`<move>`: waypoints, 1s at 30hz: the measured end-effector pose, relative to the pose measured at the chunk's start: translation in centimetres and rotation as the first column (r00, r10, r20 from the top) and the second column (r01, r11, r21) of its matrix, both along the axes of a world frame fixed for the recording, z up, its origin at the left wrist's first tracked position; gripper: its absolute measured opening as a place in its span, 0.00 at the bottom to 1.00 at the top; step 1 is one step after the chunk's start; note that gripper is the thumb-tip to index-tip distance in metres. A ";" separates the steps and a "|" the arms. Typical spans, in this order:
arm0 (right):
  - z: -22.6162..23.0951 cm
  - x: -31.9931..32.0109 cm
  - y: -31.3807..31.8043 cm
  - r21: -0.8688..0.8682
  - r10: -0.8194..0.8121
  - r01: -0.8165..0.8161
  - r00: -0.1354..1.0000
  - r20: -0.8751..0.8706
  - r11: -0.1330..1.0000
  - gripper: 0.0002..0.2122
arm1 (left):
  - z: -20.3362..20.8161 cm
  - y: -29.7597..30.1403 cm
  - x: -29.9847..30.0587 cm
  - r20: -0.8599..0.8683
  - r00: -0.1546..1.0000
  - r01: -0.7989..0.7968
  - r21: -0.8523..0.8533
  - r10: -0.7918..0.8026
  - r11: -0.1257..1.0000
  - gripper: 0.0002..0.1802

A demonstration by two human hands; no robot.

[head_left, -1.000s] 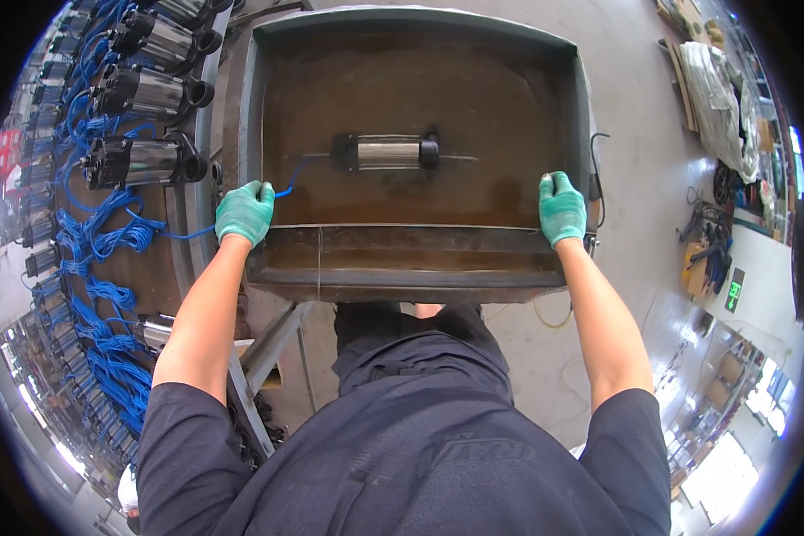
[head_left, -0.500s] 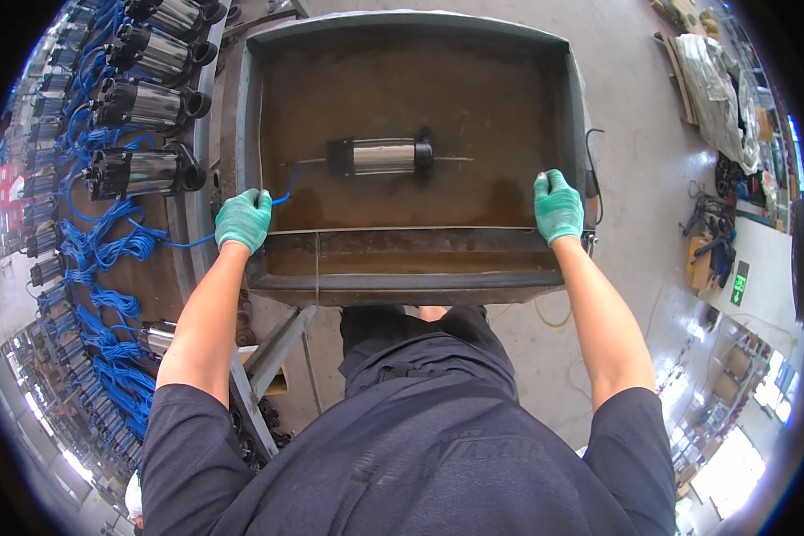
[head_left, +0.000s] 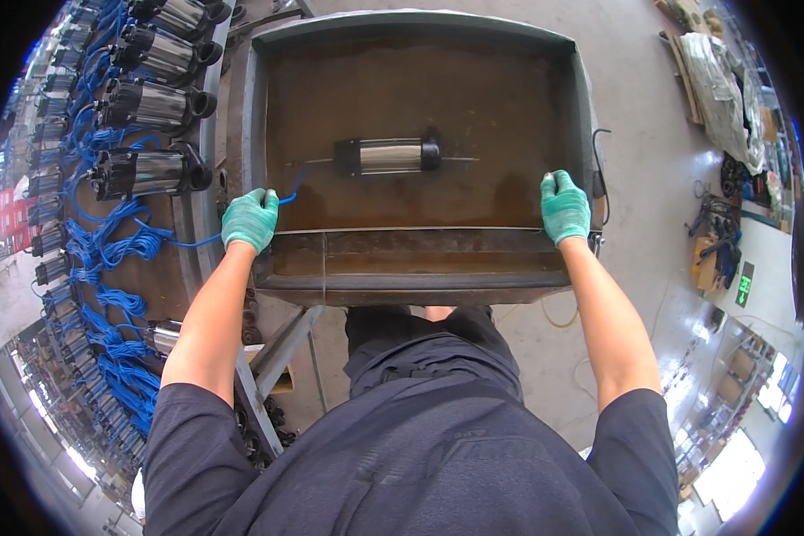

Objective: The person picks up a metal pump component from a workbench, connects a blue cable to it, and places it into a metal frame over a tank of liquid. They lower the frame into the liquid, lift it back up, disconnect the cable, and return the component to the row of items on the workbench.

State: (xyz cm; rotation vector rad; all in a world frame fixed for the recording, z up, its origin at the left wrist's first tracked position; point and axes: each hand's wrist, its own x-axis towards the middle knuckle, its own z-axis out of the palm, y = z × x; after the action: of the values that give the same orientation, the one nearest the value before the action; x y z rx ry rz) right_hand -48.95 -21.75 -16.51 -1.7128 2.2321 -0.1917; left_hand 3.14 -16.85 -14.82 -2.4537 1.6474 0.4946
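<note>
A dark metal tank (head_left: 583, 107) holds brownish water. Lying on its side in the water is a pump (head_left: 391, 156) with a shiny steel barrel and black ends. A blue cable (head_left: 196, 244) comes from the left, passes by my left hand (head_left: 250, 220) and enters the tank toward the pump. My left hand, in a green glove, is closed at the left rim. At the right side my right hand (head_left: 565, 209), gloved alike, is closed too. A thin pale bar (head_left: 402, 230) runs across between both hands. What the fingers grip is hidden.
Several steel-and-black pumps (head_left: 147, 103) with bundles of blue cable (head_left: 121, 241) line a bench on the left. A black hose (head_left: 604, 179) hangs by the tank's right side. Wrapped goods (head_left: 719, 94) and a green sign (head_left: 744, 284) are farther right.
The whole view has shifted slightly, so everything sits a little farther right. Both hands keep their places at the tank's sides, and the pump stays in the water.
</note>
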 end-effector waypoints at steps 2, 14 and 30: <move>-0.1 0.0 0.1 -0.010 0.000 0.000 1.000 0.005 1.000 0.16 | -0.1 0.0 0.1 0.001 1.000 0.000 0.003 0.000 1.000 0.22; 0.1 0.1 0.0 -0.009 0.003 -0.003 1.000 0.000 1.000 0.16 | 0.1 -0.1 -0.1 0.002 1.000 -0.012 0.001 0.012 1.000 0.21; -0.1 0.0 0.2 -0.067 0.006 -0.006 1.000 0.004 0.998 0.16 | -0.1 0.0 0.0 0.001 1.000 -0.004 -0.006 0.004 1.000 0.21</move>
State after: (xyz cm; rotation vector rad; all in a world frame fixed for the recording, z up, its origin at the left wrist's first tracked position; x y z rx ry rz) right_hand -48.97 -21.56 -16.60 -1.7511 2.2408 -0.2711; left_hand 3.09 -16.87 -14.91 -2.4616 1.6463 0.4901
